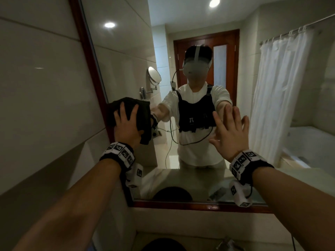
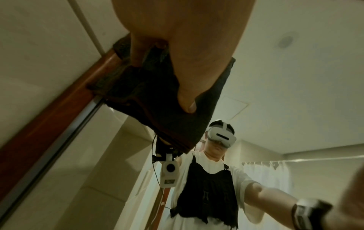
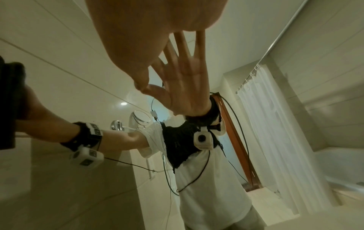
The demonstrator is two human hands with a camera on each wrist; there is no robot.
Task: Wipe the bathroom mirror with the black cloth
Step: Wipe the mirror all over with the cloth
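Closest to the camera are both forearms reaching forward, each with a black wrist strap (image 1: 118,153) covered in little checker-style tags, plus a small white camera box hanging under each wrist. The left hand (image 1: 126,124) is pressing the black cloth (image 1: 143,122) flat against the mirror (image 1: 181,182), fingers spread and bent over the bunched-up fabric, so it's got a grip on it. The cloth sits at the mirror's left edge, and in the left wrist view it (image 2: 157,99) overlaps the reddish-brown wooden frame (image 2: 49,118), with the thumb digging into the folds. The right hand (image 1: 230,131) is wide open, fingers straight and fanned out, palm toward the glass and holding nothing; from the right wrist view the fingertips (image 3: 141,84) seem to meet their own reflection, so it looks like it's touching the glass, though I can't be totally sure. Along the bottom runs the frame's lower rail (image 1: 199,205), and down near the bottom edge there's what looks like a tap (image 1: 226,241), pretty blurry. Further in, the reflection shows the person in a white shirt, black vest and a white headset, with cables dangling. Behind that are a round shaving mirror (image 1: 154,75) on a wall arm to the left, a white shower curtain (image 1: 275,98) to the right, a wooden door (image 1: 206,60) at the back, and ceiling spotlights.
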